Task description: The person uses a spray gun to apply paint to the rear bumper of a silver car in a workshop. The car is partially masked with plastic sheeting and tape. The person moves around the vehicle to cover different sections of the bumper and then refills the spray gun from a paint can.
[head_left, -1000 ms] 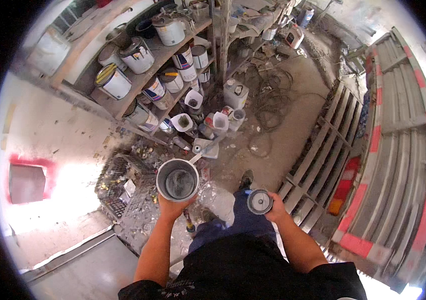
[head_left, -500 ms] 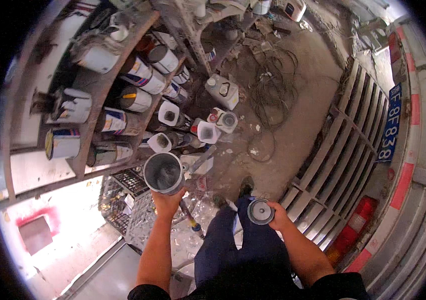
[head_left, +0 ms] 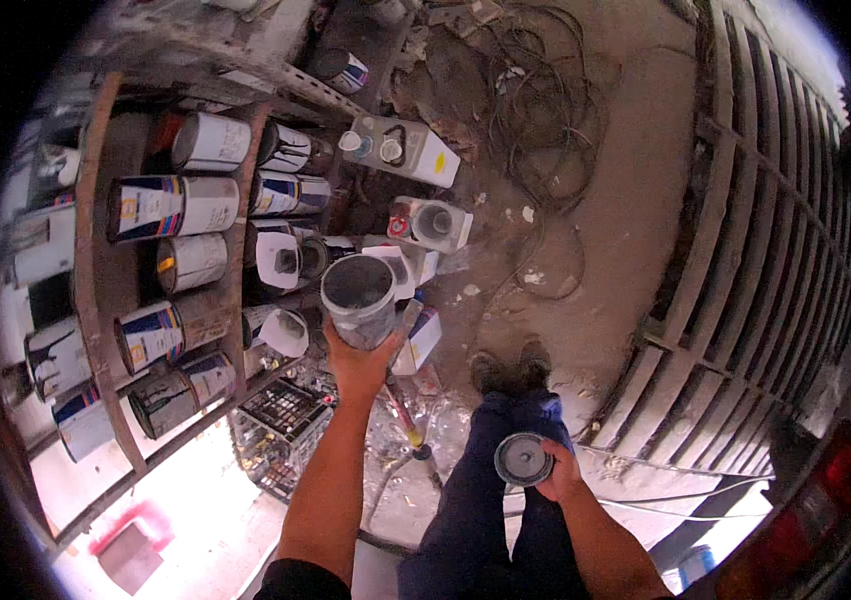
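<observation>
Left hand [head_left: 358, 362] is wrapped around the bottom of an open paint can [head_left: 358, 298], fingers curled snug on it, held up right in front of the shelf [head_left: 96, 330]. That shelf sits at 9 o'clock from the can and is packed with paint tins [head_left: 178, 205] lying on their sides. Right hand [head_left: 559, 472] is down at 5 o'clock, fingers closed on the edge of a round metal lid [head_left: 523, 459], just over the blue trousers [head_left: 491, 490].
</observation>
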`<state>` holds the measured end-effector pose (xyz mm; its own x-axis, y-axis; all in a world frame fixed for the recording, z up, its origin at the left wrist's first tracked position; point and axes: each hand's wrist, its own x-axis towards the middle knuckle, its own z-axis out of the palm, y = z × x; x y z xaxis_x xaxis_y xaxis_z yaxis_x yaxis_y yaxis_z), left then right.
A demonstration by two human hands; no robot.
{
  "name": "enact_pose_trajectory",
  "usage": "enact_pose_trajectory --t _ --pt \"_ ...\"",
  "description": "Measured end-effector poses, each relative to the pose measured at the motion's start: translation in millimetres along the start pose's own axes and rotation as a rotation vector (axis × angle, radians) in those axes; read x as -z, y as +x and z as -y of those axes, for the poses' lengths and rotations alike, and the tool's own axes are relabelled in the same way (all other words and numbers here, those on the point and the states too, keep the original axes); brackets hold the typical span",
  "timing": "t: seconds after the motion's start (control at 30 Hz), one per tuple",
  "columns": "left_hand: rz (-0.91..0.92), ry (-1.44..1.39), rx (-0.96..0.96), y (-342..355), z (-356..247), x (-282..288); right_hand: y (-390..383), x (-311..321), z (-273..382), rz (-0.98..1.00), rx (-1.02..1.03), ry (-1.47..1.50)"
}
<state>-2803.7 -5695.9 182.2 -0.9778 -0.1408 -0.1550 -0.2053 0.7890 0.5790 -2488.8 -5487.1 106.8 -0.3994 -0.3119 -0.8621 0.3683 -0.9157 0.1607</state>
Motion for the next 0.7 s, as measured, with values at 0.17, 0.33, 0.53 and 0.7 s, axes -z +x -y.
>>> enact_pose_trajectory --t 0.17,0.33,0.53,0.7 --pt "0.057 0.188 0.125 13 3 -45 16 17 -10 0.035 -0.019 0.120" --pt "0.097 0.301 0.065 29 15 -76 19 24 -7 0.074 -0.040 0.245" --pt "0.102 0.308 0.025 40 37 -99 19 31 -16 0.006 -0.079 0.269" --pt "0.128 0.390 0.045 47 28 -113 15 21 -7 0.120 -0.035 0.225"
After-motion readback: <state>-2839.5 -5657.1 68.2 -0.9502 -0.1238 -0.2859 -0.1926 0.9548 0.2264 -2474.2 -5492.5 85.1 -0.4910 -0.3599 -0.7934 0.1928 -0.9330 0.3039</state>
